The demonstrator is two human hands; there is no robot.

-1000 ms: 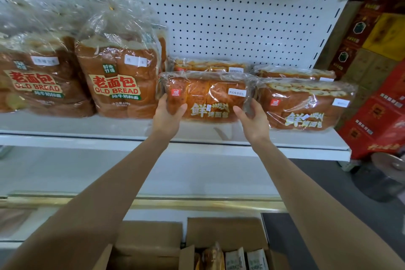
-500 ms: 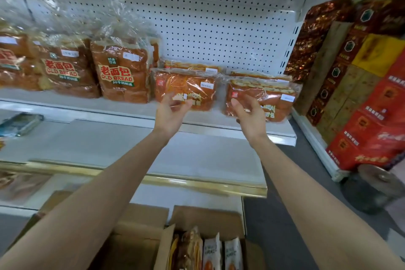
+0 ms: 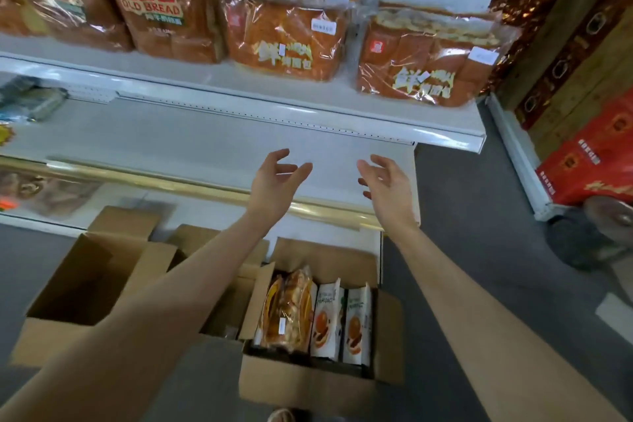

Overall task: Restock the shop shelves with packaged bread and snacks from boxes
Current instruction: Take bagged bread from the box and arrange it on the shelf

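Observation:
My left hand and my right hand hover empty, fingers relaxed, palms facing each other, below the white shelf. On that shelf lies a flat orange bread pack with a second one to its right. Tall "OLD BREAD" bags stand to their left. Down on the floor, an open cardboard box holds a clear bag of bread and two white snack packs standing upright.
A cardboard box with nothing visible inside sits left of the stocked one. A lower shelf with a gold edge strip runs beneath my hands. Red and brown cartons are stacked at the right, beside a dark round object on the grey floor.
Both hands let go of the orange bread pack, which stays on the shelf, and dropped down toward the boxes. The view tilted downward.

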